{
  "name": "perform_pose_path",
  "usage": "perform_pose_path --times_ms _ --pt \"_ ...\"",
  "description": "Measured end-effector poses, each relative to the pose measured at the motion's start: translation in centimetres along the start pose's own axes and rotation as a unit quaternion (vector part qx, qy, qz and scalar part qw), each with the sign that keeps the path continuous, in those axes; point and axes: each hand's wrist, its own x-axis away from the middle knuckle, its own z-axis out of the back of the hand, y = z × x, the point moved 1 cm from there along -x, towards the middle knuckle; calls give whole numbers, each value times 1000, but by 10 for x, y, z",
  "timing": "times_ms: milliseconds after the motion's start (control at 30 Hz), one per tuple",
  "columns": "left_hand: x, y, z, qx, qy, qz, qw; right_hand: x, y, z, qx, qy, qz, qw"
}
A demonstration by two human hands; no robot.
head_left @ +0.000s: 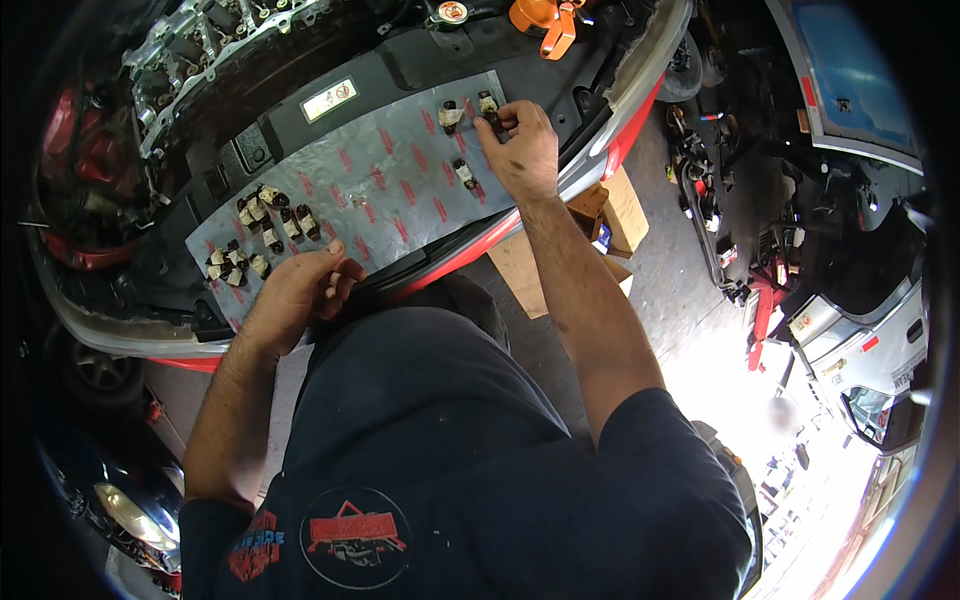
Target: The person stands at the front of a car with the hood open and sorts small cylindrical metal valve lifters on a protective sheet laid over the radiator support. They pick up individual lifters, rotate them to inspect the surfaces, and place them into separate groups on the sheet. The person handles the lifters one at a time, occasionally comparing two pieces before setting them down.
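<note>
A grey plastic sheet with red print [375, 215] lies over the front panel of an open engine bay. My right hand [524, 150] is at its far right corner, thumb and fingers pinched on a small dark metal part with pale tape [488, 103]. A similar taped part [451, 117] sits just left of it, and another taped part [465, 174] lies nearer me. Several more taped parts [268, 222] are grouped at the sheet's left end. My left hand [303, 287] hovers beside that group, fingers loosely curled with the thumb apart; nothing shows in it.
Beyond the sheet is the exposed engine [215, 60], with an orange strap [560, 35] at the back right. The red bumper edge [470, 255] runs between me and the bay. Cardboard boxes [610, 220] stand on the floor at right, near a red floor jack [765, 320].
</note>
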Motion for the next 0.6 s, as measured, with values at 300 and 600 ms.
perform_pose_path --times_ms 300,600 --pt "5 3 -2 -16 3 -14 1000 -2 -4 4 18 -24 -25 999" --pt "8 -2 2 0 3 -19 1000 -3 -9 4 25 -40 -57 997"
